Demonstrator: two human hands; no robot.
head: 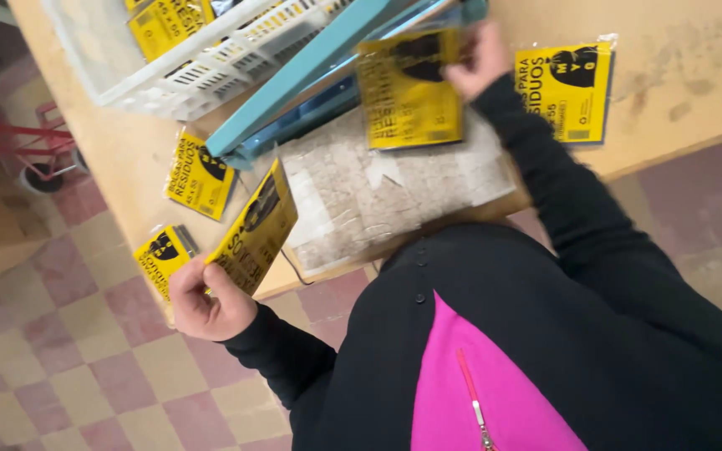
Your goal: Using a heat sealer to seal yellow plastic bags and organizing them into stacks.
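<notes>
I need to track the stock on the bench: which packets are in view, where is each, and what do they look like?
Packet in left hand: yellow-and-black flat packet, tilted, off the table edge.
Packet in right hand: flat yellow packet over the teal sealer.
Corner packet: flat on the table, right.
Middle packet: flat, below the white basket.
Edge packet: by the left hand.
Basket packets: yellow, partly hidden.
</notes>
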